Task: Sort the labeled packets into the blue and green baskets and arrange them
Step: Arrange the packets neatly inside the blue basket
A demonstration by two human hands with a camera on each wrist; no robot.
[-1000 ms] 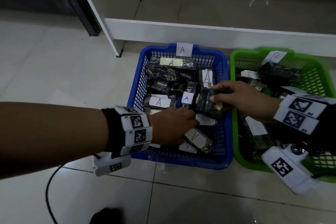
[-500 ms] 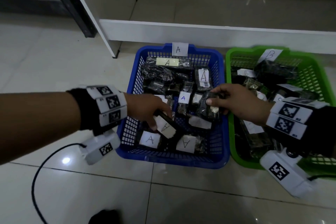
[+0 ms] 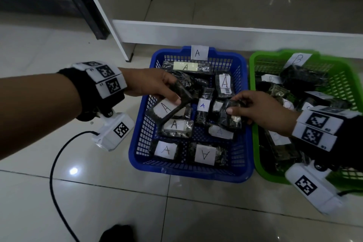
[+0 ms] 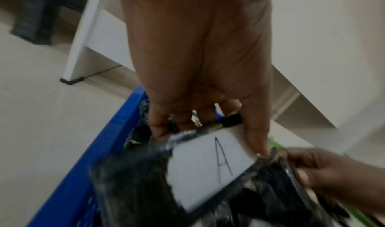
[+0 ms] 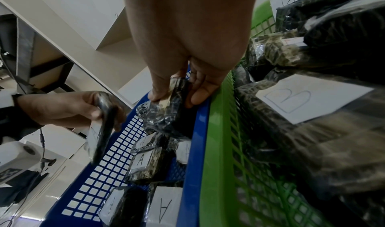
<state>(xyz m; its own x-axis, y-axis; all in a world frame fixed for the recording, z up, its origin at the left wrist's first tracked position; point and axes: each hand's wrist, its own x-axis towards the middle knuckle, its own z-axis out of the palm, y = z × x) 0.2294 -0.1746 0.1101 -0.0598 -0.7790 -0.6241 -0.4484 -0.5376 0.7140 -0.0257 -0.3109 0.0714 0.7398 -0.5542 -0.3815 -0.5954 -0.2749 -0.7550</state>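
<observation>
The blue basket (image 3: 137, 151) with an A tag holds several dark packets with white A labels. My left hand (image 3: 157, 86) grips one A-labelled packet (image 3: 170, 105) lifted over the basket's left side; in the left wrist view my thumb and fingers pinch the A-labelled packet (image 4: 204, 164) at its top edge. My right hand (image 3: 253, 105) holds a dark wrapped packet (image 3: 230, 116) above the blue basket's right side; its label is hidden. In the right wrist view the fingers clasp the dark wrapped packet (image 5: 168, 113). The green basket (image 3: 261, 165) with a B tag holds B-labelled packets (image 5: 308, 97).
The baskets stand side by side on a pale tiled floor (image 3: 59, 202). A white shelf unit (image 3: 216, 31) runs just behind them, with a dark post (image 3: 78, 2) at the back left. A black cable (image 3: 57, 163) trails from my left wrist camera.
My left hand pulled an A-labelled packet from the basket's front and raised it toward the back left. The right hand kept hold of its packet, almost still.
</observation>
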